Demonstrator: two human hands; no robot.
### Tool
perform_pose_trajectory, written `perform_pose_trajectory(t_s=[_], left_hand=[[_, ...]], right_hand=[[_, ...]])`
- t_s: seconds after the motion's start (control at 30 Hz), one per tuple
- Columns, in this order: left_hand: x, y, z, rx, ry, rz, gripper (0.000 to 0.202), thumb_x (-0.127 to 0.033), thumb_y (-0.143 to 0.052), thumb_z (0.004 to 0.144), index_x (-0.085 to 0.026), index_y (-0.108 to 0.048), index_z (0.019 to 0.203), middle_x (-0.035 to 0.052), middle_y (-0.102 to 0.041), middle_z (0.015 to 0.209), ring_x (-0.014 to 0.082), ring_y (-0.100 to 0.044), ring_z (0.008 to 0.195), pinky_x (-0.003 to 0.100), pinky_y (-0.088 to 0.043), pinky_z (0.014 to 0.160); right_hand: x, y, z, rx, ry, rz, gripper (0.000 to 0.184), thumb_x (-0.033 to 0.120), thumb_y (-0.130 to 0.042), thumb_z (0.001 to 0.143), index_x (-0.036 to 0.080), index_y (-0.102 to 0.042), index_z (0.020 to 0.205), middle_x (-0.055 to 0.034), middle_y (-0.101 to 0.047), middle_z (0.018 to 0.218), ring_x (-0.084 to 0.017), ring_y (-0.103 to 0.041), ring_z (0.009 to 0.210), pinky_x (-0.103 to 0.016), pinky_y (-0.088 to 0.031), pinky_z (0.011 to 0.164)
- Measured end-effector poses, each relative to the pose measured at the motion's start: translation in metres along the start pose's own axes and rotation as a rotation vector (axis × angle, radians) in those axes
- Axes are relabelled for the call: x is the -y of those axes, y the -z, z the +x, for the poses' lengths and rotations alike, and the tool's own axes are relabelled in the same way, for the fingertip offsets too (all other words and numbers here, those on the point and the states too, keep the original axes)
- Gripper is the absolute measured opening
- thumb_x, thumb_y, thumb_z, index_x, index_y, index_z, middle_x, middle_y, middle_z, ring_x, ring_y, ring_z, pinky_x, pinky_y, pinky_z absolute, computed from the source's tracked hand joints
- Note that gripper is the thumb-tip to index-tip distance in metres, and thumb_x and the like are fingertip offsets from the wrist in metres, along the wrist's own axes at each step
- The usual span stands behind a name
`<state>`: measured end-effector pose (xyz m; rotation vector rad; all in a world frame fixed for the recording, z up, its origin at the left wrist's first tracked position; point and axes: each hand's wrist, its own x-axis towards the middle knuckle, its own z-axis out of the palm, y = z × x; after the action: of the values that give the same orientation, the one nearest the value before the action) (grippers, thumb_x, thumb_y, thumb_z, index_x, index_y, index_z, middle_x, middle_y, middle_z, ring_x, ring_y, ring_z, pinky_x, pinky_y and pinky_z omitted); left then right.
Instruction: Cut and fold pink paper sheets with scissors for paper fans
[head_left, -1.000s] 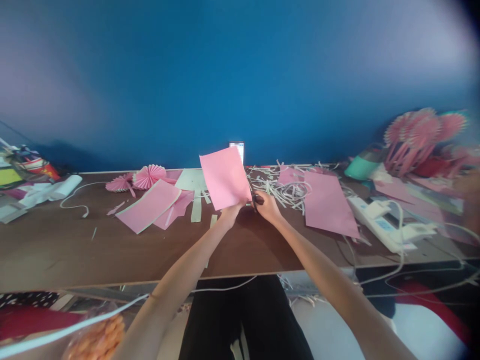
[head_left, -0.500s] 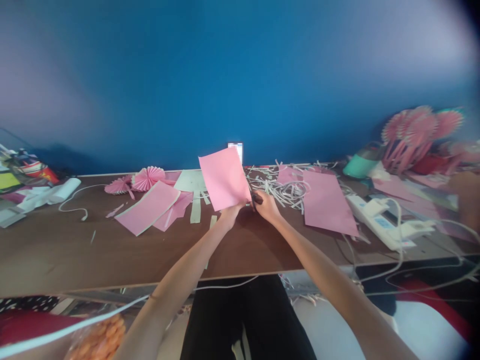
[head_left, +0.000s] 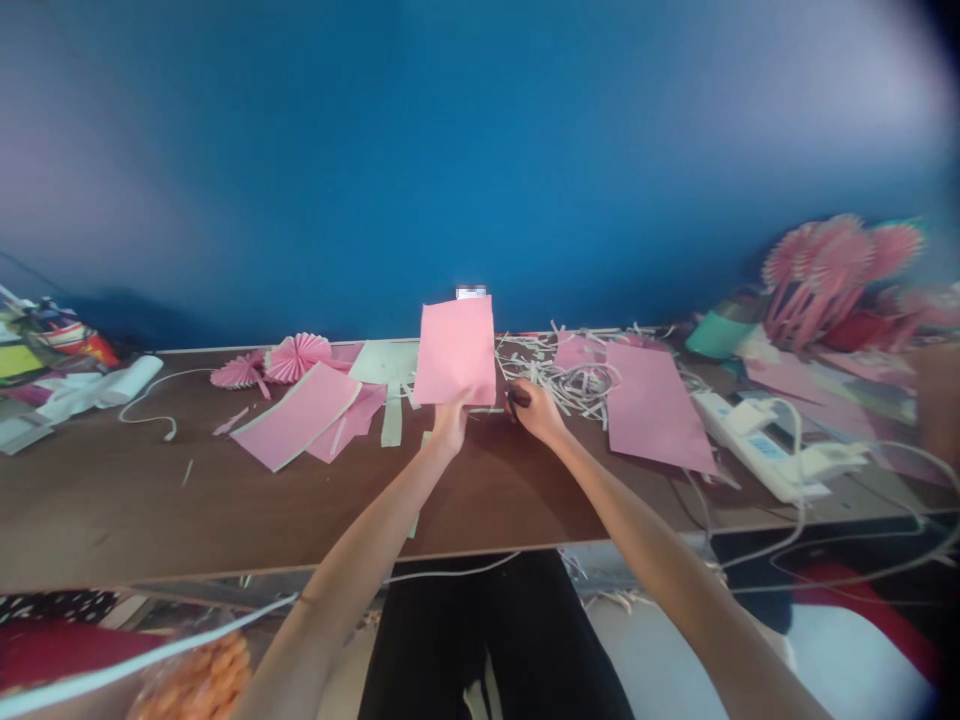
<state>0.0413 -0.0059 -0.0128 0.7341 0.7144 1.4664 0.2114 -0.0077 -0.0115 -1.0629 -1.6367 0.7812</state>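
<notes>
A pink sheet of paper (head_left: 456, 350) stands nearly upright above the table, pinched along its bottom edge by my left hand (head_left: 450, 422). My right hand (head_left: 538, 408) is closed around dark-handled scissors (head_left: 517, 398), a short way right of the sheet and apart from it. The scissor blades are hard to make out. Just behind my right hand lies a heap of thin white paper strips (head_left: 577, 385). A larger pink sheet (head_left: 656, 405) rests flat to the right of that heap.
Pink papers (head_left: 296, 415) and folded pink paper fans (head_left: 296, 357) lie to the left. On the right are a white power strip (head_left: 757, 445) with cables, a teal container (head_left: 720, 330) and a bunch of pink fans (head_left: 832, 260). A blue wall (head_left: 480, 150) rises behind the table.
My left hand has shifted slightly left and turned the pink sheet straighter. The scissors in my right hand, earlier at the sheet's lower right corner, are now apart from it.
</notes>
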Motion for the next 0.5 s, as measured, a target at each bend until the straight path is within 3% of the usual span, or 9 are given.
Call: perform_pose_trajectory(t_s=[0.07,0.13,0.2,0.23,0.27,0.33,0.43,0.5], left_hand=[[-0.011,0.008,0.006,-0.1,-0.121,0.034,0.05,-0.036,-0.063,0.078,-0.027,-0.046,0.124,0.0054,-0.06,0.118,0.0214,-0.054,0.115,0.036,-0.046,0.094],[-0.021,0.018,0.01,-0.326,-0.184,0.168,0.053,-0.038,-0.058,0.082,-0.031,-0.036,0.129,0.0062,-0.055,0.124,0.0206,-0.056,0.112,0.037,-0.048,0.09],[-0.031,0.027,0.013,-0.527,-0.342,0.439,0.06,-0.032,-0.06,0.08,-0.029,-0.031,0.132,0.0091,-0.046,0.133,0.0217,-0.051,0.117,0.038,-0.046,0.094],[-0.035,0.03,0.013,-0.541,-0.448,0.623,0.058,-0.028,-0.06,0.08,-0.027,-0.033,0.132,0.0102,-0.043,0.136,0.0229,-0.046,0.122,0.04,-0.042,0.098],[-0.04,0.031,0.012,-0.495,-0.556,0.815,0.054,-0.025,-0.057,0.081,-0.025,-0.037,0.131,0.0108,-0.041,0.138,0.0242,-0.041,0.127,0.042,-0.037,0.103],[-0.048,0.027,0.009,-0.249,-0.718,1.153,0.045,-0.023,-0.049,0.087,-0.024,-0.041,0.131,0.0105,-0.041,0.14,0.0253,-0.034,0.132,0.045,-0.029,0.108],[-0.063,0.012,0.008,0.156,-0.796,1.498,0.045,-0.021,-0.044,0.09,-0.029,-0.041,0.134,0.0066,-0.031,0.148,0.0263,-0.024,0.138,0.048,-0.024,0.11],[-0.074,0.0,0.011,0.337,-0.802,1.639,0.047,-0.019,-0.045,0.089,-0.031,-0.041,0.134,0.0036,-0.021,0.153,0.0269,-0.013,0.141,0.05,-0.019,0.111]], right_hand=[[0.0,0.002,0.001,-0.014,-0.012,-0.034,0.022,0.027,-0.056,0.073,0.017,-0.061,0.093,-0.0011,-0.063,0.062,-0.016,-0.057,0.05,-0.028,-0.048,0.052],[0.0,0.003,0.001,-0.012,-0.003,-0.074,0.024,0.027,-0.057,0.072,0.016,-0.062,0.094,-0.0024,-0.064,0.065,-0.017,-0.059,0.054,-0.028,-0.048,0.056],[0.0,0.006,0.001,0.001,0.035,-0.137,0.024,0.026,-0.056,0.073,0.016,-0.063,0.093,-0.003,-0.066,0.068,-0.018,-0.061,0.059,-0.028,-0.049,0.06],[-0.001,0.008,0.001,0.007,0.058,-0.183,0.024,0.025,-0.055,0.073,0.016,-0.064,0.093,-0.0031,-0.067,0.07,-0.018,-0.061,0.062,-0.028,-0.048,0.062],[-0.002,0.01,0.001,0.012,0.08,-0.236,0.025,0.024,-0.055,0.073,0.016,-0.065,0.094,-0.0031,-0.067,0.071,-0.018,-0.061,0.063,-0.027,-0.048,0.063],[-0.005,0.014,0.001,0.019,0.114,-0.346,0.027,0.024,-0.055,0.073,0.017,-0.067,0.097,-0.0032,-0.068,0.072,-0.017,-0.061,0.064,-0.027,-0.047,0.063],[-0.01,0.019,0.0,0.05,0.151,-0.459,0.032,0.023,-0.056,0.073,0.018,-0.067,0.103,-0.0039,-0.069,0.075,-0.018,-0.061,0.063,-0.027,-0.046,0.062],[-0.012,0.02,0.0,0.082,0.179,-0.484,0.032,0.022,-0.056,0.074,0.019,-0.068,0.104,-0.0038,-0.069,0.077,-0.017,-0.061,0.063,-0.027,-0.045,0.061]])
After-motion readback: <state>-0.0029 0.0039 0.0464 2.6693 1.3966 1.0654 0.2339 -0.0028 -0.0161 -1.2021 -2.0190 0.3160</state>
